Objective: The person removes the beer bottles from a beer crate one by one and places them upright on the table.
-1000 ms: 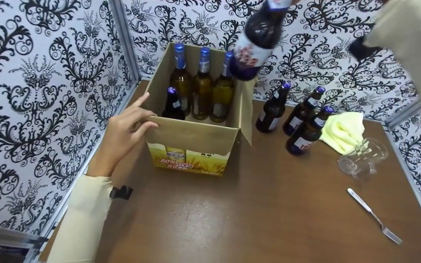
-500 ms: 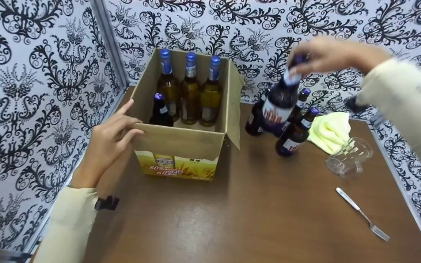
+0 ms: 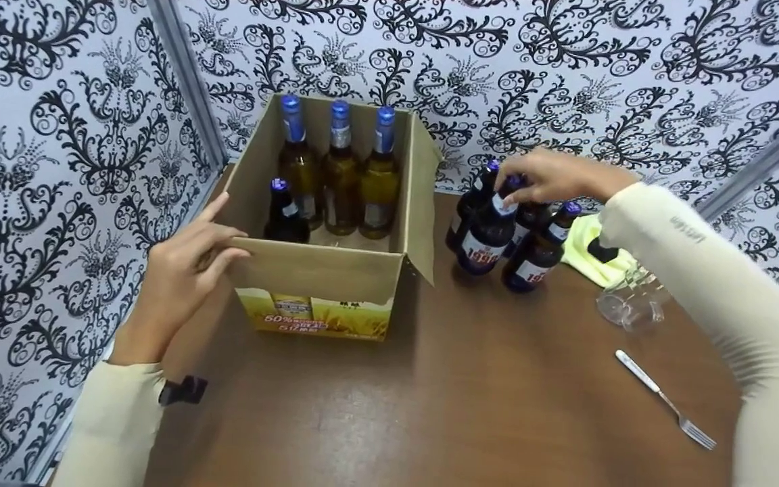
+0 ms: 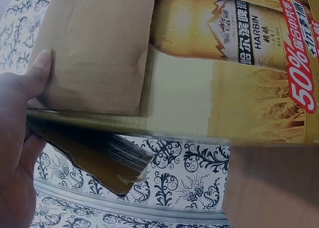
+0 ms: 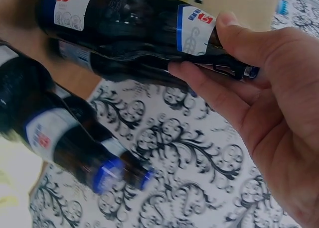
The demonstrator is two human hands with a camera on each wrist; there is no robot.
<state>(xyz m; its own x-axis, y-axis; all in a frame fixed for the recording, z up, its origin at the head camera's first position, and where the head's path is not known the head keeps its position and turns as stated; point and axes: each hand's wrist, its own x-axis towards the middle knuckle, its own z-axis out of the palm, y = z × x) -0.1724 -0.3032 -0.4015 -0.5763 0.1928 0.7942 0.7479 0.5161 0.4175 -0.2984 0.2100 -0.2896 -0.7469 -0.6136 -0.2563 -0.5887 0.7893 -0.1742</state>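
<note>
My right hand (image 3: 548,177) grips a dark beer bottle (image 3: 483,243) by its neck, the bottle standing upright right at the tabletop. In the right wrist view the thumb and fingers lie either side of the neck of this beer bottle (image 5: 129,26). Several similar dark bottles (image 3: 535,264) stand close around it, partly overlapped. My left hand (image 3: 176,281) holds the near left corner of an open cardboard beer box (image 3: 315,270), with the thumb on its front flap (image 4: 94,54). Inside stand three blue-capped bottles (image 3: 342,176) at the back and one dark bottle (image 3: 285,213) in front.
On the brown table (image 3: 484,392), a yellow cloth (image 3: 582,253) lies right of the dark bottles. A clear glass mug (image 3: 626,304) lies on its side before it, and a fork (image 3: 663,399) further forward. Patterned walls (image 3: 565,74) stand behind and at the left.
My right hand has brought the bottle from above the box's right side down to the table beside the other dark bottles. The left hand still holds the box corner; the view has shifted slightly.
</note>
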